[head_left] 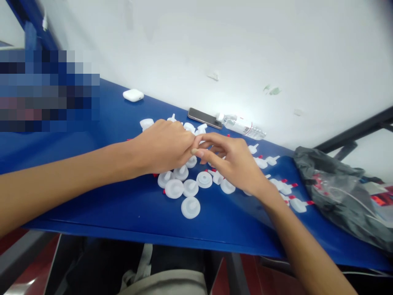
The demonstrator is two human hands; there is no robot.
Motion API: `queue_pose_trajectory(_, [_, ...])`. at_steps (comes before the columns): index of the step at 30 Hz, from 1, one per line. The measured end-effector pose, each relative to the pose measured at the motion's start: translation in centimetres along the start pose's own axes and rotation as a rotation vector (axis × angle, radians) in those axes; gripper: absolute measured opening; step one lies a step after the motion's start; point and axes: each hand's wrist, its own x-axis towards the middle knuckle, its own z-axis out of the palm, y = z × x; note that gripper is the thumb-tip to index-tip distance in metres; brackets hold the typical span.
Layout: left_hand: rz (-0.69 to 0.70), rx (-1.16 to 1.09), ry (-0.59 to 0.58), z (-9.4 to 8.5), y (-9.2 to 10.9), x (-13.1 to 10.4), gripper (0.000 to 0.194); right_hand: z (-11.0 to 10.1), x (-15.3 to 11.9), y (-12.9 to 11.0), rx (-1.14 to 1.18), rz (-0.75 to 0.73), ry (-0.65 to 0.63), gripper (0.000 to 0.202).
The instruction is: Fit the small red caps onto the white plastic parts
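Over the middle of the blue table, my left hand (167,145) is closed, back upward, its fingertips curled under and mostly out of sight. My right hand (233,159) meets it from the right, thumb and index finger pinched together against the left hand's finger side. Whatever lies between the two hands is hidden. Beneath and around them are several white plastic spout caps, round discs with a narrow nozzle, such as the nearest spout cap (190,207). To the right, several white spout caps carry red tips, like this red-tipped cap (299,205).
A white earbud case (133,95) lies at the back left of the blue table (123,205). Along the wall are a phone (204,118) and a clear plastic bottle (242,125) on its side. A dark plastic bag (331,192) with red pieces lies right. A pixelated area covers the left.
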Motion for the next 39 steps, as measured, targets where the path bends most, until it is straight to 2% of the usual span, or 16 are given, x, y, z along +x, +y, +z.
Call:
queue_pose_trajectory(6, [0.017,-0.032,0.146,0.0,0.0,-0.3,0.042,-0.5,0.1,0.0,-0.061,0.009,0.085,0.026])
queue_pose_trajectory(12, [0.043,-0.081,0.181,-0.3,0.2,-0.5,0.045,-2.1,0.2,0.8,-0.402,0.031,0.234,0.023])
queue_pose_trajectory(18, [0.079,-0.146,0.213,-0.1,0.1,-0.5,0.038,-3.4,0.3,1.5,-0.589,0.137,0.063,0.024])
queue_pose_trajectory(21, [0.121,-0.182,0.218,0.1,-0.1,-0.6,0.028,-4.3,0.1,1.7,-0.612,0.171,0.035,0.021])
queue_pose_trajectory(28, [0.254,-0.364,0.134,0.1,0.1,-1.2,0.016,-6.5,-0.7,1.6,-0.526,0.274,-0.032,0.016])
queue_pose_trajectory(33, [0.323,-0.435,0.095,0.2,0.2,-1.3,0.014,-6.7,-0.8,1.6,-0.507,0.263,-0.044,0.012])
queue_pose_trajectory(36, [0.316,-0.462,0.113,0.6,0.3,-1.2,0.020,-6.7,-0.8,1.7,-0.515,0.291,-0.031,0.010])
queue_pose_trajectory(39, [0.336,-0.458,0.107,1.0,0.3,-1.1,0.024,-6.7,-0.9,1.5,-0.388,0.256,-0.101,0.010])
